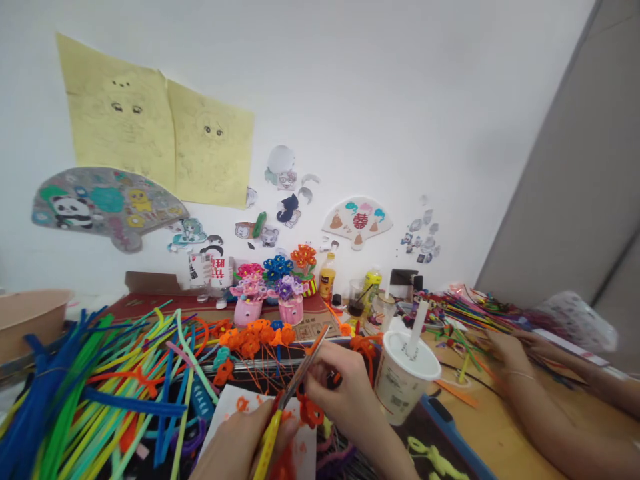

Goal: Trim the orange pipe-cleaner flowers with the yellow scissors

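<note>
"Where are the scissors?"
"In the curled left hand, blades up beside the right hand, its fingers pinched just above an orange loop."
"Gripping that?"
"Can't tell; fingers hide it. The scissors' handle runs out of view below."

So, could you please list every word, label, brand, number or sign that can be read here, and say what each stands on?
"囍", in red, on the white fan on the wall.
Red characters on the white label near the wall: too blurred to quote reliably.
Print on the lidded cup, small yellow bottle and cardboard: too small or blurred.
White characters on the blue packet: too blurred.
</note>
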Motion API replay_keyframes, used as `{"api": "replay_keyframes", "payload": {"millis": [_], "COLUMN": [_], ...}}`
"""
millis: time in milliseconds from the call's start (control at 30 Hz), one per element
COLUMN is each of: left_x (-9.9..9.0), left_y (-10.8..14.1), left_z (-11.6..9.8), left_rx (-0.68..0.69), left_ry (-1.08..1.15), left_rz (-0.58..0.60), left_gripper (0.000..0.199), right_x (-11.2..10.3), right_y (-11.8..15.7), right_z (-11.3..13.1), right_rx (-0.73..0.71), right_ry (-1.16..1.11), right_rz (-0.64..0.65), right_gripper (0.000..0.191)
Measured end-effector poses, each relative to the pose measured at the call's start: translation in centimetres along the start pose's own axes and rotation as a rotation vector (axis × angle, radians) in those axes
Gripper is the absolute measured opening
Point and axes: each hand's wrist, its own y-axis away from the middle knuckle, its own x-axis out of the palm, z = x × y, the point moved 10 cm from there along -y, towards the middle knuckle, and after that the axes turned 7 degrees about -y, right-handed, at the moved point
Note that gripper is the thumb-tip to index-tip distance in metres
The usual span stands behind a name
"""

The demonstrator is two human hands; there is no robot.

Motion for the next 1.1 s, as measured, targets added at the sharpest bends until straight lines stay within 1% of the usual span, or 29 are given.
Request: {"api": "replay_keyframes", "payload": {"millis": [200, 433, 533, 633, 767, 1000, 1100], "left_x": [-0.4, -0.5, -0.5, -0.1, 0.3, -0.6, -0.6], "left_y": [0.1, 0.0, 0.0, -0.1, -0.3, 0.3, 0.3], "left_z": [0.1, -0.1, 0.1, 0.2, 0.1, 0.6, 0.6], "left_rx": [-0.017, -0.025, -0.023, -0.013, 0.009, -0.010, -0.009], "left_ry": [-0.001, 0.020, 0.042, 0.055, 0.081, 0.094, 0.093], "left_rz": [0.013, -0.009, -0.025, -0.006, 0.018, -0.051, -0.062], "left_gripper": [0.029, 0.038, 0.034, 0.028, 0.027, 0.030, 0.029], "right_x": [0.2, 0.3, 0.5, 1.0, 1.1, 0.9, 0.9], "right_y": [0.0, 0.1, 0.2, 0.3, 0.3, 0.1, 0.1], "right_z": [0.0, 0.2, 0.1, 0.2, 0.3, -0.1, -0.3], "right_rx": [0.013, 0.013, 0.015, 0.015, 0.007, 0.013, 0.012], "right_ry": [-0.016, -0.017, -0.009, -0.015, -0.017, 0.025, 0.029], "right_rz": [0.006, 0.003, 0.011, 0.039, 0.045, 0.038, 0.037], "right_gripper": [0.019, 0.019, 0.020, 0.021, 0.020, 0.022, 0.022]}}
